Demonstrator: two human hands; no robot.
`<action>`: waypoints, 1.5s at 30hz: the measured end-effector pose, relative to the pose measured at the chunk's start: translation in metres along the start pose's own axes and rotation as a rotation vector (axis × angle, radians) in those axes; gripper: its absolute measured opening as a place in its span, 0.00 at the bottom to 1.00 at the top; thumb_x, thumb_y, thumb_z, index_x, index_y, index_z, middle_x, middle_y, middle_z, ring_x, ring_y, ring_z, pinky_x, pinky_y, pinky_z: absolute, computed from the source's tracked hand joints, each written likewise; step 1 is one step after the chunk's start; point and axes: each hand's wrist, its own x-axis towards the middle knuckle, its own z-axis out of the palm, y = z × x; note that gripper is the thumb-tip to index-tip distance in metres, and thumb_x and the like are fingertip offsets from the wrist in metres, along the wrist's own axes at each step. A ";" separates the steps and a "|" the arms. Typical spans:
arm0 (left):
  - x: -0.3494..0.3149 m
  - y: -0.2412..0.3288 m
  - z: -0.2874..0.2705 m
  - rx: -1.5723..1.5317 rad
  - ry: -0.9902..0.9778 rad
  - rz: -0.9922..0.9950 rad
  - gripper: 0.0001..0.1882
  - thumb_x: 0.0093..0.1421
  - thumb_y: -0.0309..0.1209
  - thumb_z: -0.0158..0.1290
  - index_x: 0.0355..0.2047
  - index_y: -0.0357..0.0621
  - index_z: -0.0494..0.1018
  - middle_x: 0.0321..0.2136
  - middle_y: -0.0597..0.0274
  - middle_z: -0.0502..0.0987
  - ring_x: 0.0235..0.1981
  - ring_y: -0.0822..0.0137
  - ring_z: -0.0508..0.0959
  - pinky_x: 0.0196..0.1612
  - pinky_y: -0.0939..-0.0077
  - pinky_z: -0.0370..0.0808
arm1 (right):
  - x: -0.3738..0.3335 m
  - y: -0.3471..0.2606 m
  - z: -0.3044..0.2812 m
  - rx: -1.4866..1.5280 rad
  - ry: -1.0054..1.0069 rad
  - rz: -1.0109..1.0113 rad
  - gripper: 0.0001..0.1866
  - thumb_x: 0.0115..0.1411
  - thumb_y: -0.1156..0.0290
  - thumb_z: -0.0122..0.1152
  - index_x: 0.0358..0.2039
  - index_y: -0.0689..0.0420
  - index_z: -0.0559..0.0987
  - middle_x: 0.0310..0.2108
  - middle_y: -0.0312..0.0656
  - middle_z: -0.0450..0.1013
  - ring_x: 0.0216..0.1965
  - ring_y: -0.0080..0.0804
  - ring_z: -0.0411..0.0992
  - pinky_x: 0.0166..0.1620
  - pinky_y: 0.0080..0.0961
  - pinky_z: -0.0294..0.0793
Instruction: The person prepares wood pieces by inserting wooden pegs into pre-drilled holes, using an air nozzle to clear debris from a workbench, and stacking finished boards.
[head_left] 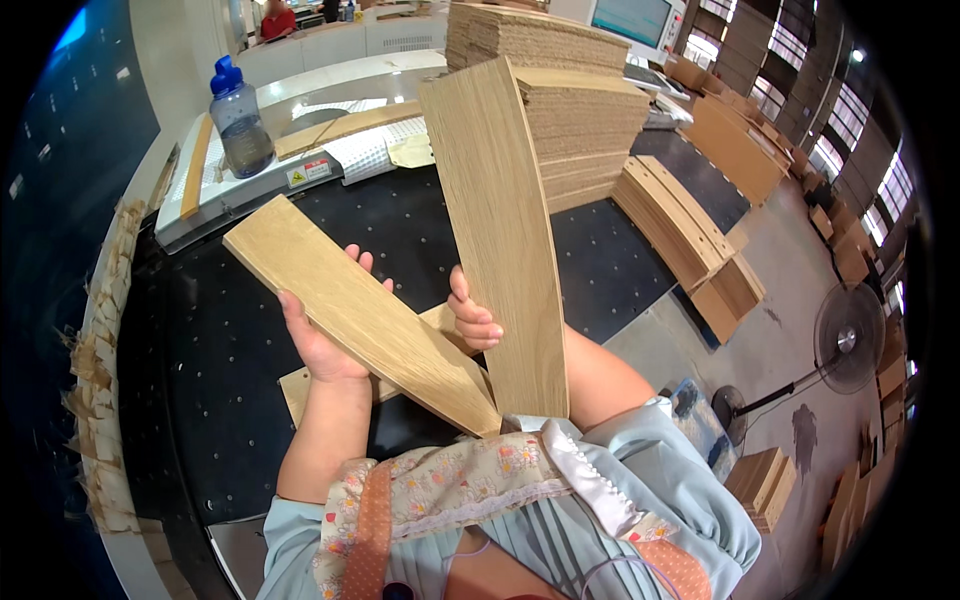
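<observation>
My left hand (325, 340) is closed round a pale wood-grain board (350, 300), thumb on its near edge and fingertips showing past the far edge. This board slants from upper left down toward my apron. A second, larger wood-grain board (500, 220) stands steeply up on the right, gripped by my right hand (474, 315), whose fingers wrap round its left edge; the rest of that hand is hidden behind it. The boards' lower ends meet near my waist. Beneath them, another wood-grain board (295, 392) lies on the black dotted table (230, 400), partly covered.
Tall stacks of boards (590, 140) stand at the table's back. More stacked boards (690, 225) lie at its right edge. A blue-capped water bottle (243, 125) sits on the machine ledge at the left. A standing fan (845, 338) and cut boards (762, 485) are on the floor at right.
</observation>
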 end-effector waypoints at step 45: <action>0.044 0.081 -0.024 0.059 0.433 0.525 0.26 0.51 0.39 0.58 0.48 0.51 0.61 0.40 0.62 0.68 0.45 0.64 0.69 0.49 0.63 0.68 | 0.133 0.034 0.044 -2.629 0.267 -0.072 0.30 0.41 0.72 0.61 0.49 0.57 0.66 0.40 0.48 0.68 0.41 0.46 0.68 0.44 0.35 0.69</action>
